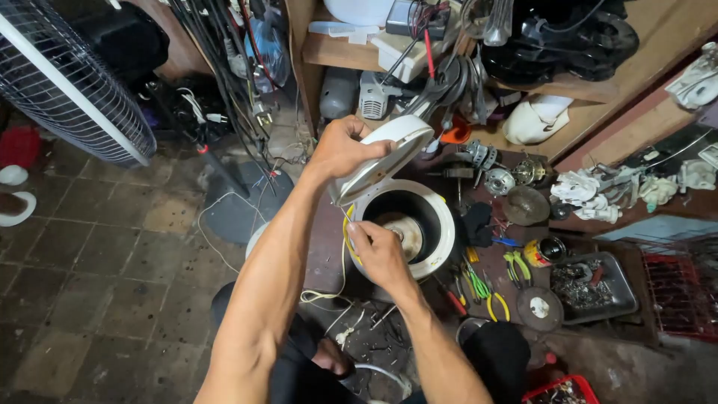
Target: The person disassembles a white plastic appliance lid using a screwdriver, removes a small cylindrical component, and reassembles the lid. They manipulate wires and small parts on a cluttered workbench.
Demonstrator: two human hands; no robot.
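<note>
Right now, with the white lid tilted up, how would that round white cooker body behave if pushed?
The cooker body looks hollow, so probably light for its size. The lid, tilted up in the left hand, may make it tip backward. Its broad round base likely slides rather than rolls.

The fan guard (71,82) runs off the top-left edge, so only part of the grille shows. Right hand (378,251) covers the near rim of the white cooker body (437,224), and whatever its fingertips pinch is too small to make out. The red crate (561,390) gets cut by the bottom edge.
</note>
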